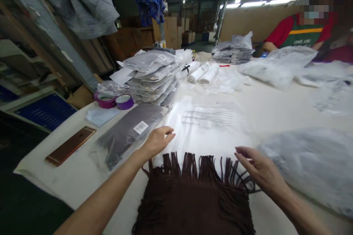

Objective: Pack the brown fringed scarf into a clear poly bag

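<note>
Scarf (pixel 193 198): lying folded at near table edge, fringe spreading onto clear bag (pixel 209 125); dark brown, soft, likely light and limp.
Left hand (pixel 158 140): fingers loosely extended, touching bag's left edge, holding nothing.
Right hand (pixel 259 170): fingers spread narrow, hovering by fringe.
Grip: likely pinching folded body, not tassels; bag probably slippery.

bare forearms, prob. no sleeves

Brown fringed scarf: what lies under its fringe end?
The scarf fringe lies on a clear plastic bag, which rests on the white table. Anything beneath the scarf's body is covered.
</note>
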Demonstrator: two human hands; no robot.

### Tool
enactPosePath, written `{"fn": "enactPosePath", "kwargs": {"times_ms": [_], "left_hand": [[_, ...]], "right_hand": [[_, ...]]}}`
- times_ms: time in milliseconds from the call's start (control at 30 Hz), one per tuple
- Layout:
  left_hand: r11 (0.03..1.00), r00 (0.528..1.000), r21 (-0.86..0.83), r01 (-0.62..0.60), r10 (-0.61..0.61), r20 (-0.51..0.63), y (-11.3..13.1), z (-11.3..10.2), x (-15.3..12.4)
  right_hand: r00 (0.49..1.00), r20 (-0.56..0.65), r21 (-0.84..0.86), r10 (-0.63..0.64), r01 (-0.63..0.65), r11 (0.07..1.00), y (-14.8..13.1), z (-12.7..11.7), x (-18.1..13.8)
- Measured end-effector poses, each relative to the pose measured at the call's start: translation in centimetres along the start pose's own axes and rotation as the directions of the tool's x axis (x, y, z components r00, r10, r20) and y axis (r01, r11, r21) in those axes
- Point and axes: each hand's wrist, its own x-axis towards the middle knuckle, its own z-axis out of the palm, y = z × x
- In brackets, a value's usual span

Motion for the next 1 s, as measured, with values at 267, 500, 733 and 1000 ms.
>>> {"fn": "enactPosePath", "kwargs": {"times_ms": [267,500,733,1000], "left_hand": [[0.802,0.867,-0.333,0.497,-0.448,0.217,-6.0,1.7,-14.5],[0.398,0.760,-0.648,0.650,-0.367,0.537,-4.5,1.7,-14.3],[0.150,0.763,-0.753,0.641,-0.233,0.603,-5.1,2.7,-12.9],[0.122,0.757,-0.749,0.651,-0.166,0.632,-5.5,2.8,-12.4]], "right_hand": [[0.789,0.523,0.637,0.323,-0.614,0.466,-0.2,0.8,-9.2],[0.589,0.807,0.587,-0.034,-0.796,0.146,-1.2,1.0,-6.5],[0.651,0.750,0.656,-0.114,-0.712,0.249,-1.2,1.0,-6.0],[0.946,-0.172,-0.304,-0.275,0.214,0.928,-2.9,1.3,-6.2]]}}
